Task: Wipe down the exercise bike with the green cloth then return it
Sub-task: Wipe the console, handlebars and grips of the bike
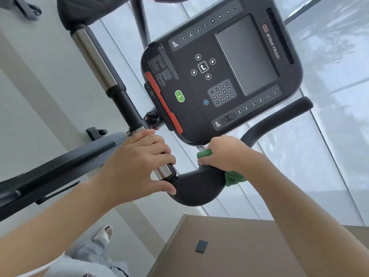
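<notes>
Two hands on bike [83, 162] handlebar [196, 187], below console [221, 70].

Largest first: console tilted, dark screen, green button, red strip along lower edge. Below console, black handlebar bend. Left of console, steel grip tube running up. Left hand [137, 162] curled round steel tube below console, thumb against bend. Right hand [227, 154] just under console, fingers clenched round green cloth [233, 178], pressing it onto handlebar. Far below console, small dark tag [201, 246] on brown surface [239, 252].
</notes>
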Available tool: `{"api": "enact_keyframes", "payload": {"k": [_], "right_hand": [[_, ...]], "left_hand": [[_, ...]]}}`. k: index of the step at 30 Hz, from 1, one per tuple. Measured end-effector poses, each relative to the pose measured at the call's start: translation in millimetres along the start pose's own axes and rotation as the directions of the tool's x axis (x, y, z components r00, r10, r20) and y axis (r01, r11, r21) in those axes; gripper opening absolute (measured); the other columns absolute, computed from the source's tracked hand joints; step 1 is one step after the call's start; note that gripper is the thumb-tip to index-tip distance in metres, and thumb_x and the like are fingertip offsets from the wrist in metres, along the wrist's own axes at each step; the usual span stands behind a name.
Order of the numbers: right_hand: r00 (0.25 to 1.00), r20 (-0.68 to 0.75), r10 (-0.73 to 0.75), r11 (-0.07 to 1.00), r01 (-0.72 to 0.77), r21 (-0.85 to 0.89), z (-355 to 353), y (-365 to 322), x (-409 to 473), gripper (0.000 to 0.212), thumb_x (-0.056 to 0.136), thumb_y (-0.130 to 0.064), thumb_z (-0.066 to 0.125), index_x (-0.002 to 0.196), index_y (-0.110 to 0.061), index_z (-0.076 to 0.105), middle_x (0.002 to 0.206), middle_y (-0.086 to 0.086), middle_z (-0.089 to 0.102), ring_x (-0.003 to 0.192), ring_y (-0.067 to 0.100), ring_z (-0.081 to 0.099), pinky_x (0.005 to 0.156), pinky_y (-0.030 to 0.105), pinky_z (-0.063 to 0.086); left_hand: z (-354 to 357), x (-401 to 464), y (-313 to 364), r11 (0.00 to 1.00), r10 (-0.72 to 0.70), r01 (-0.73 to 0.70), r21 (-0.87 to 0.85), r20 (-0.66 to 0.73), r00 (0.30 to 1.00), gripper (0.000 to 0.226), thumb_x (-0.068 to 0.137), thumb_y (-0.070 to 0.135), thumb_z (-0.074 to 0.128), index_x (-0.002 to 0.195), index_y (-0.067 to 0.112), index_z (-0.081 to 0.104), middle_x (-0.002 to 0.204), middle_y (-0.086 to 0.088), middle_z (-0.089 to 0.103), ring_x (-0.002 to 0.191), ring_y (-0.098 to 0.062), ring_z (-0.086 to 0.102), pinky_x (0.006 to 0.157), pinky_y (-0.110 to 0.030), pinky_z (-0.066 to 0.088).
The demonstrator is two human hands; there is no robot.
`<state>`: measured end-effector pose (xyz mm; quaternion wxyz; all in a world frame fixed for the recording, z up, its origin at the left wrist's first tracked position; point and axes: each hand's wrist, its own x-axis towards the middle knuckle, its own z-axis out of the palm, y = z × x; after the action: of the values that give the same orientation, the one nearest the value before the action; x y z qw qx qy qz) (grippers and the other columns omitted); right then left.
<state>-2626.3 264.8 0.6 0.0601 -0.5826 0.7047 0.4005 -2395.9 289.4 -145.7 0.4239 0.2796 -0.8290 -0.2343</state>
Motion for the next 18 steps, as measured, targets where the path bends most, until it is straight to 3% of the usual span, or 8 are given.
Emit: {"api": "enact_keyframes", "payload": {"k": [4,7,11,15,18], "right_hand": [[0.981,-0.189,-0.039,0.975,0.079,0.208,5.5,-6.6,-37.0,0.055,0.095,-0.065,0.056,0.069,-0.017,0.061,0.071,0.001,0.062,0.076,0.019,0.059,0.071,0.041,0.051],[0.901,-0.426,-0.081,0.98,0.15,0.131,25.2,-27.7,-62.8,0.053,0.099,-0.065,0.047,0.073,-0.022,0.063,0.077,-0.009,0.055,0.088,0.018,0.049,0.08,0.04,0.041],[0.835,-0.542,-0.092,0.98,0.171,0.097,49.1,-39.9,-82.3,0.051,0.102,-0.061,0.038,0.098,-0.025,0.075,0.099,-0.012,0.063,0.105,0.02,0.049,0.091,0.041,0.041],[0.635,-0.772,-0.044,0.941,0.287,0.182,75.0,-46.0,-94.1,0.035,0.101,-0.045,0.057,0.105,-0.016,0.076,0.109,-0.008,0.068,0.109,0.025,0.057,0.092,0.043,0.045],[0.54,-0.841,0.02,0.916,0.327,0.232,102.1,-52.4,-100.6,0.03,0.101,-0.034,0.063,0.116,-0.012,0.076,0.123,-0.004,0.069,0.116,0.024,0.056,0.094,0.042,0.045]], "left_hand": [[4.3,0.7,-2.1,1.0,0.01,-0.01,-0.001,-0.02,1.0,0.058,0.076,0.075,0.074,0.101,0.023,0.079,0.103,0.01,0.072,0.11,-0.02,0.066,0.119,-0.043,0.039],[6.6,0.9,-3.3,1.0,0.021,-0.02,0.003,-0.038,0.999,0.058,0.076,0.075,0.074,0.101,0.023,0.079,0.103,0.011,0.071,0.11,-0.019,0.066,0.118,-0.043,0.039],[5.3,0.1,-3.3,1.0,0.022,-0.021,0.008,-0.027,0.999,0.056,0.077,0.075,0.076,0.101,0.024,0.079,0.103,0.012,0.071,0.11,-0.019,0.066,0.116,-0.045,0.041],[4.1,-0.2,-3.5,1.0,0.017,-0.017,-0.001,-0.011,1.0,0.057,0.078,0.075,0.074,0.103,0.024,0.078,0.104,0.012,0.071,0.112,-0.019,0.066,0.117,-0.046,0.04],[4.5,-0.7,-4.3,1.0,0.018,-0.018,-0.009,-0.011,1.0,0.059,0.079,0.077,0.069,0.104,0.024,0.078,0.105,0.012,0.071,0.112,-0.019,0.065,0.12,-0.04,0.035]]}}
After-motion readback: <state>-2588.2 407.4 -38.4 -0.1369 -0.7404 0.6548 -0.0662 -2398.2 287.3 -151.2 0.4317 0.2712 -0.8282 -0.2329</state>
